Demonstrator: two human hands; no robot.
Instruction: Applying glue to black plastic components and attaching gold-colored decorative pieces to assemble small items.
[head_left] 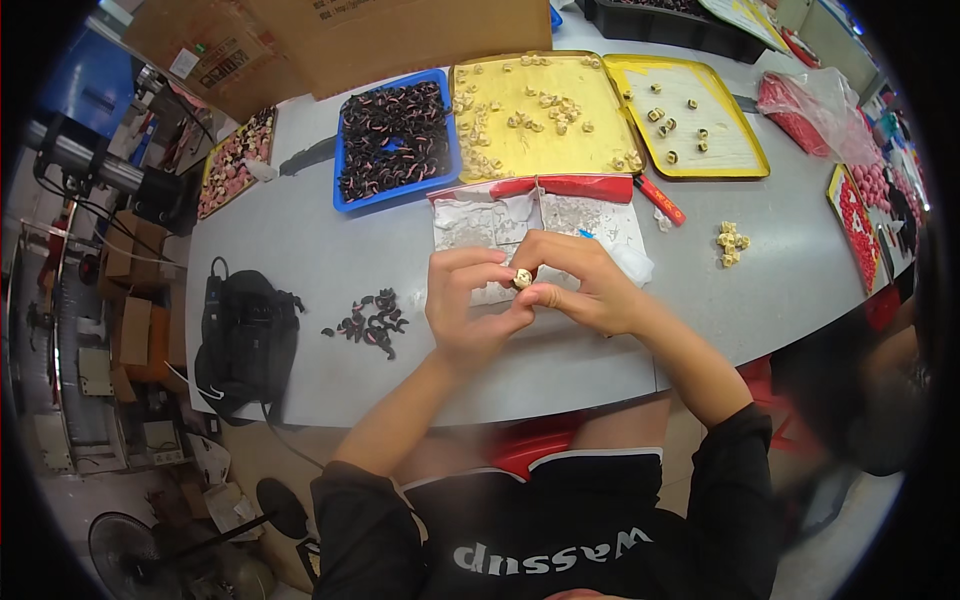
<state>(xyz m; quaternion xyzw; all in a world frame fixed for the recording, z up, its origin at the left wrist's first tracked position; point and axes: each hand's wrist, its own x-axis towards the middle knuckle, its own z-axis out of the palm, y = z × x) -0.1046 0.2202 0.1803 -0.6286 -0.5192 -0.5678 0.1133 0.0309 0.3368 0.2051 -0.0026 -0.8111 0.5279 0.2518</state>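
My left hand (465,300) and my right hand (587,282) meet over the near middle of the table. Between their fingertips they grip a small cream piece (522,279) with dark markings, its exact kind too small to tell. Under and beyond the hands lies a white, grey-smudged pad (468,222) with a red far edge. A loose pile of black curved pieces (372,324) lies left of my left hand. To the right of my right hand sits a cluster of similar cream pieces (732,244).
A blue tray (453,140) of black and pink curved pieces stands beyond the pad. Beside it are two yellow trays (560,70) (720,172) with cream pieces. A black bag (245,345) lies at left, a red marker-like stick (662,201) at right. Cardboard boxes (410,40) stand behind.
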